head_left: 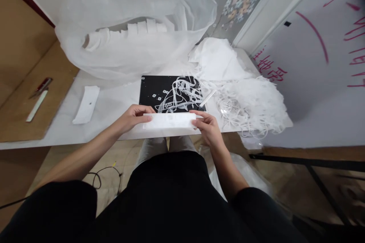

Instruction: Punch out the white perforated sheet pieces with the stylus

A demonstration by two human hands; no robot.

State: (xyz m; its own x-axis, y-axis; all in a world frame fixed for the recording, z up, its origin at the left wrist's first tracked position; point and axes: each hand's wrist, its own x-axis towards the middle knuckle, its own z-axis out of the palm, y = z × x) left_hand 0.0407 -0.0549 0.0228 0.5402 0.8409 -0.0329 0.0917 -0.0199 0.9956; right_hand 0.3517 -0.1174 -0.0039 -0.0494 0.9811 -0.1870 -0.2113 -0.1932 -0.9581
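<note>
My left hand (134, 117) and my right hand (205, 125) hold the two ends of a long white strip (170, 120) at the near edge of the white table (114, 102). Fingers of both hands are pinched on it. Just beyond the strip lies a black mat (154, 90) with tangled white trimmings (181, 93) and small white squares on it.
A big translucent white bag (134, 26) holding white pieces fills the back of the table. A pile of white shreds (251, 102) and white sheets (213, 59) lie at the right. A single white piece (86, 104) lies at the left; a knife (41, 86) rests on cardboard.
</note>
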